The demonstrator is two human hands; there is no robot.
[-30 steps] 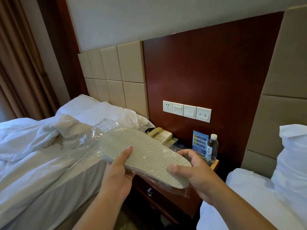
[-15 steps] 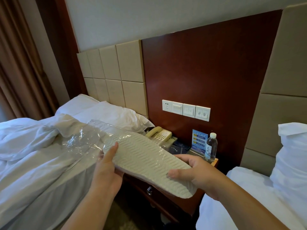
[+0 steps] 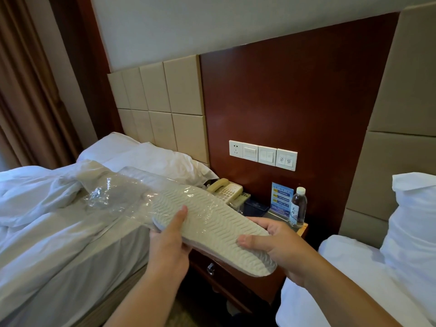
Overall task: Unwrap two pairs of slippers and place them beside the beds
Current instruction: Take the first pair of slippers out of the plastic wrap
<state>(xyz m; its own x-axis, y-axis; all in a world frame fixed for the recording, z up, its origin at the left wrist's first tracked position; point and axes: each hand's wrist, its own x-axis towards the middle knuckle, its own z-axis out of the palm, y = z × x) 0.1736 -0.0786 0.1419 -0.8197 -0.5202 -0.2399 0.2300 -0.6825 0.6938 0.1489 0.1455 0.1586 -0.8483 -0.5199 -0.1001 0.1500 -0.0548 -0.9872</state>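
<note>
I hold a pair of pale slippers [image 3: 212, 225], sole up with a wavy tread, inside a clear plastic wrapper [image 3: 111, 197]. My left hand [image 3: 169, 241] grips the slippers' left end, thumb on the sole. Gripping the right end is my right hand [image 3: 276, 246], thumb on top. The loose, crumpled part of the wrapper trails off to the left over the left bed [image 3: 47, 232]. The right bed [image 3: 354, 279] lies at the lower right. I cannot tell how many slippers are in the wrapper.
A dark wooden nightstand [image 3: 236, 277] stands between the beds, carrying a beige telephone [image 3: 226, 190], a blue card [image 3: 282, 199] and a water bottle [image 3: 298, 206]. Wall switches [image 3: 263, 155] sit above it. Curtains [image 3: 21, 102] hang at the left. White pillows [image 3: 415, 223] lie on both beds.
The slippers have shifted right and down inside the wrapper. My left hand slid along the sole, and more empty plastic now hangs loose at the left.
</note>
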